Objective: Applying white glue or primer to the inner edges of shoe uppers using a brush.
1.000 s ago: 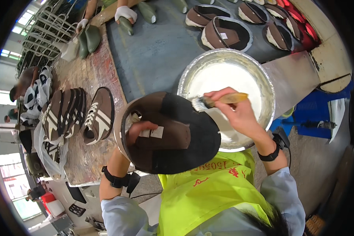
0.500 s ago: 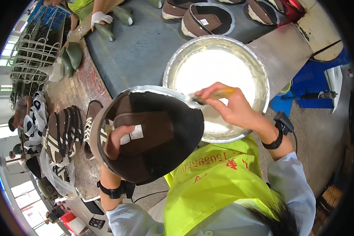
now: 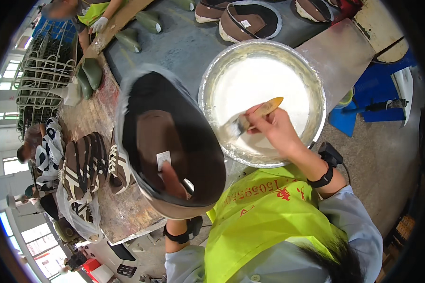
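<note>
Shoe upper (image 3: 179, 137): where is it?

Over the desk's (image 3: 113, 207) right edge, left hand (image 3: 174, 181) clamping its near end, thumb inside.

And the right hand (image 3: 276, 127)?

Pinching a paintbrush (image 3: 243, 123) over the metal basin (image 3: 315, 85).

Basin (image 3: 318, 89) at 2 o'clock: metal, rim shiny, inner wall crusted. Paste (image 3: 259, 85) inside: smooth, bright white. Brush (image 3: 268, 108): glossy wooden handle, whitened bristles. Upper (image 3: 179, 134) at 9 o'clock: soft matt brown and black, clothlike. Apron (image 3: 264, 207) at 5 o'clock: thin, creased, slightly shiny. Sleeve (image 3: 354, 226) at 4 o'clock: matt cloth. Table (image 3: 127, 214) at 8 o'clock: scuffed wood. Bag (image 3: 78, 218) beyond: clear, glossy, crinkled plastic. Lasts (image 3: 92, 73) at 10 o'clock: smooth, satiny, plastic-looking.
</note>
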Available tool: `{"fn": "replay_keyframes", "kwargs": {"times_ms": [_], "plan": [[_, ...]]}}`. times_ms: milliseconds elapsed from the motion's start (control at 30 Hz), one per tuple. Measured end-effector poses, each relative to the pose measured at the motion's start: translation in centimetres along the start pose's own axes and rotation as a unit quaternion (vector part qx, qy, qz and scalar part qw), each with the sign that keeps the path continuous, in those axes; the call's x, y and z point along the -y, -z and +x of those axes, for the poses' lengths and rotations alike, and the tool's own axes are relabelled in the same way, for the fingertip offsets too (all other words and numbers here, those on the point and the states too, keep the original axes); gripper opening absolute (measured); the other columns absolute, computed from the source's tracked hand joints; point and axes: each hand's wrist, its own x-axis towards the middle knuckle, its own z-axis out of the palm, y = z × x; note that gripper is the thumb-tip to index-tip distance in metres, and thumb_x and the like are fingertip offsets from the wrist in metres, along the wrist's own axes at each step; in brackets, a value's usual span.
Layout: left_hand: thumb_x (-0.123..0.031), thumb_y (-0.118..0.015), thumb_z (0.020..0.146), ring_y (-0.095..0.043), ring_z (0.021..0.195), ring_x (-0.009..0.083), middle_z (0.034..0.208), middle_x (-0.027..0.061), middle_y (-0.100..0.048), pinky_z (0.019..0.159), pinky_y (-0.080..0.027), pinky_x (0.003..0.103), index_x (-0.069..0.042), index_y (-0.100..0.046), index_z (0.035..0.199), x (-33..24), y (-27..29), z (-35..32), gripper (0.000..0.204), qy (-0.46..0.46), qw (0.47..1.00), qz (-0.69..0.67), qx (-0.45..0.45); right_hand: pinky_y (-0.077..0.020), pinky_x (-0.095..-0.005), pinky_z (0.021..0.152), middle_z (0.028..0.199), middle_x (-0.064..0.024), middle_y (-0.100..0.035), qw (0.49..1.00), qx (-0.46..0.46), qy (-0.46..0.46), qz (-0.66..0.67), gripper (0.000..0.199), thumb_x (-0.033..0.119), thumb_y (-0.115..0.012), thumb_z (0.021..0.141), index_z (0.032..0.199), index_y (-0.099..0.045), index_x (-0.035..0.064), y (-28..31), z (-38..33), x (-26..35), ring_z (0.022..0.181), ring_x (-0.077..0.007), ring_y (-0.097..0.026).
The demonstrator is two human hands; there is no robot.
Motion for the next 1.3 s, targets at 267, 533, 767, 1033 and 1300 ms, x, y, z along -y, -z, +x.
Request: {"fn": "replay_keyframes", "kwargs": {"times_ms": [267,533,767,1033,1300], "plan": [[-0.006,-0.057,0.089,-0.055,0.095,0.0143,0.106,0.0035,-0.054,0.078,-0.052,0.028,-0.005,-0.048,0.124,2.3,-1.7,-0.8,0.037,0.433,0.791,-0.399,0.166,-0.0498,-0.0254,0.071,0.088,-0.0082,-0.065,0.939,-0.058,0.206,-0.269,0.013,0.006,-0.054,0.089,0.097,-0.060,-0.0026,1.5,2.2,0.7,0.080,-0.0121,-0.062],[-0.005,-0.056,0.088,-0.056,0.095,0.0139,0.110,0.0031,-0.056,0.078,-0.051,0.029,-0.007,-0.048,0.125,-2.6,-1.5,0.4,0.037,0.320,0.799,-0.433,0.268,-0.0538,-0.0272,0.076,0.097,-0.0106,-0.063,0.925,-0.037,0.377,-0.027,0.018,0.006,-0.052,0.091,0.104,-0.057,-0.0046,-2.6,2.8,5.6,0.086,-0.0141,-0.062],[-0.006,-0.061,0.086,-0.058,0.086,0.0137,0.097,0.0043,-0.057,0.072,-0.052,0.027,-0.002,-0.052,0.116,1.5,-3.2,2.5,0.031,0.361,0.820,-0.400,0.194,-0.0530,-0.0267,0.075,0.094,-0.0112,-0.063,0.990,-0.034,0.132,-0.046,0.018,0.007,-0.052,0.091,0.104,-0.057,-0.0058,0.0,-0.5,0.0,0.082,-0.0144,-0.062],[-0.026,-0.045,0.094,-0.062,0.086,0.0138,0.097,0.0061,-0.061,0.076,-0.052,0.025,-0.002,-0.056,0.112,0.0,-3.5,3.5,0.031,0.325,0.826,-0.445,0.118,-0.0481,-0.0269,0.069,0.086,-0.0112,-0.063,0.958,0.039,0.210,-0.194,0.012,0.003,-0.054,0.088,0.096,-0.059,-0.0039,-1.4,-1.2,1.1,0.074,-0.0147,-0.061],[-0.033,-0.042,0.095,-0.061,0.094,0.0241,0.115,0.0098,-0.058,0.087,-0.051,0.038,-0.003,-0.045,0.128,4.6,-4.1,3.6,0.045,0.317,0.704,-0.625,0.116,-0.0475,-0.0256,0.067,0.086,-0.0080,-0.062,0.975,0.060,0.139,-0.164,0.013,0.005,-0.053,0.090,0.099,-0.058,-0.0020,-1.3,-2.1,-0.3,0.076,-0.0113,-0.059]]}}
